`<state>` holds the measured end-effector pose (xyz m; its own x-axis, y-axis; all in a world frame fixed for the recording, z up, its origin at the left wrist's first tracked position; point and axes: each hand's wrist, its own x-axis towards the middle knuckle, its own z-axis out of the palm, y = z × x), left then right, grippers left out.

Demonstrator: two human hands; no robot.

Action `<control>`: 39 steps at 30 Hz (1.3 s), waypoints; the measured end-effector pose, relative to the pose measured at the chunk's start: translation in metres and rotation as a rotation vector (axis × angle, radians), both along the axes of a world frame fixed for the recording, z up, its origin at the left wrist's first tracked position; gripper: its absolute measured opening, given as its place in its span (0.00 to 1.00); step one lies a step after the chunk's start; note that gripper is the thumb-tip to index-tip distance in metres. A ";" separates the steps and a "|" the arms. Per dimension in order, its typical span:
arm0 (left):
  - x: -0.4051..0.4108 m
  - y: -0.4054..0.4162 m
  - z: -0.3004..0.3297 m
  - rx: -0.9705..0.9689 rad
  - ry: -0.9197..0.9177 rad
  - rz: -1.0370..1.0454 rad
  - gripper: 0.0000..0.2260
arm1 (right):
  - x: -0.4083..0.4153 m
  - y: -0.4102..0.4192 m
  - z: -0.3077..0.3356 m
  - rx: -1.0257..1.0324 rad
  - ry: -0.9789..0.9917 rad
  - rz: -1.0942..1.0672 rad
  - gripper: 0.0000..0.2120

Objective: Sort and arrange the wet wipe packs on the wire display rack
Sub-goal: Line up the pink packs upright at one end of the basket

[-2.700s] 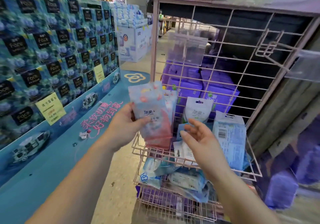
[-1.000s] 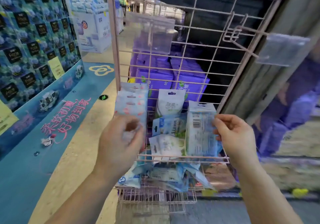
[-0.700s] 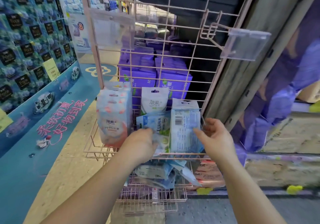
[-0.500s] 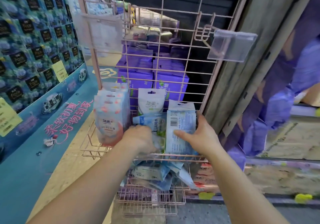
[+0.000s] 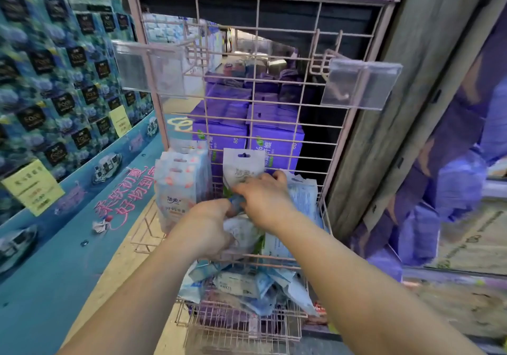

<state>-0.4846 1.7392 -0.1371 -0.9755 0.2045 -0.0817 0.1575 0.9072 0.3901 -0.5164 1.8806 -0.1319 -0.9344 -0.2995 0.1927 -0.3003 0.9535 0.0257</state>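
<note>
A stack of pale pink-dotted wet wipe packs (image 5: pixel 179 187) stood upright at the left of the pink wire rack's upper basket (image 5: pixel 325 217); a white hang-hole pack (image 5: pixel 241 166) stood beside it, and blue-white packs (image 5: pixel 241 286) lay jumbled in the lower basket.

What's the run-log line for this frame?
phase: sorting upper basket | left hand: gripping white pack | right hand: on packs mid-basket, grip unclear | pink-dotted packs: upright at left | lower basket: jumbled packs

Rack (image 5: pixel 255 80): straight ahead, boxes (image 5: pixel 248 138) stacked behind its grid.
Upper basket (image 5: pixel 148 234): packs (image 5: pixel 179 187) upright at its left; both hands (image 5: pixel 216 228) in the middle.
Lower basket (image 5: pixel 241 324): below, loose packs heaped in it.
Wall display (image 5: pixel 55 80): left of the rack.
</note>
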 end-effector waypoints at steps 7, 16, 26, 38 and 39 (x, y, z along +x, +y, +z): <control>0.008 -0.012 0.007 0.256 0.112 0.080 0.16 | -0.004 0.014 0.007 -0.311 -0.053 -0.005 0.10; -0.028 -0.014 0.063 0.251 0.313 0.019 0.07 | 0.004 0.048 0.031 -2.006 0.037 -0.233 0.09; -0.065 0.014 0.079 0.142 0.615 -0.249 0.08 | 0.049 0.099 0.052 -2.096 0.437 -0.301 0.08; -0.041 0.029 0.016 0.236 0.791 -0.093 0.13 | 0.079 0.125 -0.003 -1.641 0.227 -0.506 0.07; -0.026 0.036 0.012 0.347 0.609 -0.025 0.15 | 0.080 0.125 -0.006 -1.581 0.235 -0.534 0.06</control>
<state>-0.5103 1.7756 -0.1250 -0.8219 0.1428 0.5515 0.4587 0.7399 0.4921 -0.4362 2.0052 -0.1382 -0.7694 0.6286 0.1133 -0.0872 0.0724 -0.9936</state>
